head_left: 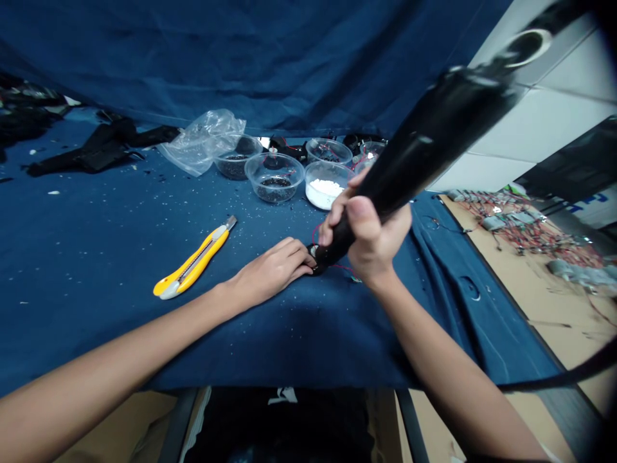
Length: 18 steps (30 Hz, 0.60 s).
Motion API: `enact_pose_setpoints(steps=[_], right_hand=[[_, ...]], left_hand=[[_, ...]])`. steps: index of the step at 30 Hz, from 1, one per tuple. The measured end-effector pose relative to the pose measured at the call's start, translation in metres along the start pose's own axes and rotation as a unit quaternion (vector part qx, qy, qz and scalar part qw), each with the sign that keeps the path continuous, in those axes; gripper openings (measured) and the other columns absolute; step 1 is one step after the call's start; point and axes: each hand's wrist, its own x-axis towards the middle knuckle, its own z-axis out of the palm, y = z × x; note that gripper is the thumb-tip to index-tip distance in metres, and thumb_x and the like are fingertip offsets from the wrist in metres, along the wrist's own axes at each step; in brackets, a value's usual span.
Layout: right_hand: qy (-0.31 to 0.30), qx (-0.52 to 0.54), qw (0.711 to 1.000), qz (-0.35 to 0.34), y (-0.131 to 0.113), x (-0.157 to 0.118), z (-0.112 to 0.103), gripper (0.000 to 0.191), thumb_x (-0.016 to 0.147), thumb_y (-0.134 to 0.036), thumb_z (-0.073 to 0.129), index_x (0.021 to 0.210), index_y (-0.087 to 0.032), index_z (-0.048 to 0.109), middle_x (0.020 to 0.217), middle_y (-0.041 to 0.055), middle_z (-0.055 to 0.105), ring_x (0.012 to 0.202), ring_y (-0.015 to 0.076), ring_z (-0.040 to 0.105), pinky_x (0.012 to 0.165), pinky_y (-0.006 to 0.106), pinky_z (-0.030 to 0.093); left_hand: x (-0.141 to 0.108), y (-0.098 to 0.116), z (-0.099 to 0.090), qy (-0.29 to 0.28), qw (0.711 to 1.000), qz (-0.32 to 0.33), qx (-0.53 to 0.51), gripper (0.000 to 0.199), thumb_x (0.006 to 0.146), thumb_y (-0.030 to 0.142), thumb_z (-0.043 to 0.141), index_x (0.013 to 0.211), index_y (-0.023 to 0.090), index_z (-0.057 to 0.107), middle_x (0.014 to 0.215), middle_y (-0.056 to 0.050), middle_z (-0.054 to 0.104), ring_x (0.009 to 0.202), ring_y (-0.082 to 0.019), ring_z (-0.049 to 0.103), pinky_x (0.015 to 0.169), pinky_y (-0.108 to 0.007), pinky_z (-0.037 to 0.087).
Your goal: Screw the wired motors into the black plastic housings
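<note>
My right hand [376,235] is wrapped round a black electric screwdriver [424,138], which slants up to the right with a ring at its top. Its lower end points down at a small dark part [315,257] on the cloth. My left hand [279,267] pinches that part from the left; my fingers and the screwdriver hide most of it. Thin red wires show beside the part. To the left of my left hand lies a yellow utility knife [195,262].
Behind my hands stand clear plastic bowls with dark small pieces [274,186] and a bowl of white pieces [325,191]. A clear plastic bag [205,138] and black material [99,148] lie at the back left. Bundled wired parts [530,225] cover the board at right.
</note>
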Motion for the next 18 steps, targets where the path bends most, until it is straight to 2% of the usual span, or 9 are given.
enact_pose_setpoints(steps=[3,6,8,11,13,15,16,18], right_hand=[[0.142,0.061,0.987,-0.039,-0.004,0.015,-0.016,0.030,0.086,-0.053,0.052,0.094,-0.026,0.043,0.060,-0.0076,0.046,0.043,0.0102,0.053,0.043,0.025,0.046],[0.294,0.039,0.955,-0.025,0.012,0.028,-0.049,0.027,0.090,-0.052,0.042,0.091,-0.025,0.038,0.064,-0.0069,0.044,0.048,0.0097,0.056,0.048,0.025,0.051],[0.404,0.055,0.912,0.043,0.031,0.030,-0.073,0.022,0.091,-0.046,0.043,0.091,-0.025,0.034,0.066,-0.0070,0.044,0.050,0.0111,0.056,0.054,0.029,0.056],[0.490,0.084,0.846,0.191,0.053,0.019,-0.095,0.013,0.091,-0.032,0.044,0.089,-0.025,0.034,0.075,-0.0060,0.046,0.065,0.0098,0.061,0.072,0.032,0.059],[0.472,0.066,0.835,0.277,0.055,0.003,-0.097,0.009,0.088,-0.025,0.047,0.087,-0.022,0.039,0.082,-0.0045,0.050,0.077,0.0083,0.061,0.081,0.030,0.057],[0.385,0.018,0.854,0.348,0.048,-0.018,-0.089,0.011,0.082,-0.023,0.055,0.089,-0.020,0.047,0.093,-0.0014,0.057,0.092,0.0101,0.061,0.091,0.032,0.052],[0.346,-0.022,0.865,0.362,0.042,-0.028,-0.082,0.020,0.078,-0.025,0.060,0.095,-0.020,0.051,0.103,0.0003,0.059,0.100,0.0115,0.060,0.097,0.033,0.049],[0.264,-0.110,0.895,0.344,0.031,-0.043,-0.068,0.040,0.075,-0.030,0.067,0.112,-0.022,0.053,0.121,0.0035,0.057,0.112,0.0142,0.056,0.103,0.034,0.043]], left_hand=[[0.000,0.002,-0.002,-0.010,1.000,-0.013,-0.024,0.016,0.097,0.023,0.048,0.103,0.013,0.059,0.098,-0.007,0.059,0.095,-0.018,0.053,0.089,-0.033,0.048],[-0.001,0.004,-0.004,-0.015,0.999,-0.023,-0.034,0.016,0.098,0.022,0.047,0.103,0.013,0.059,0.099,-0.007,0.058,0.096,-0.017,0.054,0.090,-0.032,0.048],[-0.001,0.006,-0.005,-0.019,0.999,-0.033,-0.033,0.016,0.098,0.022,0.046,0.101,0.013,0.059,0.099,-0.007,0.056,0.094,-0.016,0.055,0.089,-0.032,0.048],[-0.001,0.008,-0.006,-0.026,0.997,-0.063,-0.032,0.015,0.098,0.021,0.045,0.099,0.013,0.058,0.102,-0.007,0.053,0.088,-0.015,0.057,0.084,-0.031,0.050],[-0.001,0.010,-0.005,-0.025,0.996,-0.082,-0.035,0.014,0.097,0.021,0.046,0.099,0.013,0.058,0.104,-0.008,0.051,0.086,-0.014,0.057,0.081,-0.030,0.050],[-0.002,0.011,-0.004,-0.019,0.994,-0.097,-0.045,0.012,0.095,0.020,0.047,0.099,0.014,0.057,0.106,-0.007,0.050,0.086,-0.014,0.058,0.080,-0.030,0.050],[-0.002,0.011,-0.003,-0.017,0.993,-0.103,-0.051,0.011,0.095,0.019,0.047,0.099,0.014,0.056,0.106,-0.007,0.050,0.085,-0.013,0.058,0.080,-0.029,0.050],[-0.003,0.011,-0.001,-0.014,0.991,-0.116,-0.064,0.010,0.094,0.018,0.047,0.099,0.015,0.056,0.108,-0.007,0.049,0.085,-0.013,0.058,0.080,-0.029,0.051]])
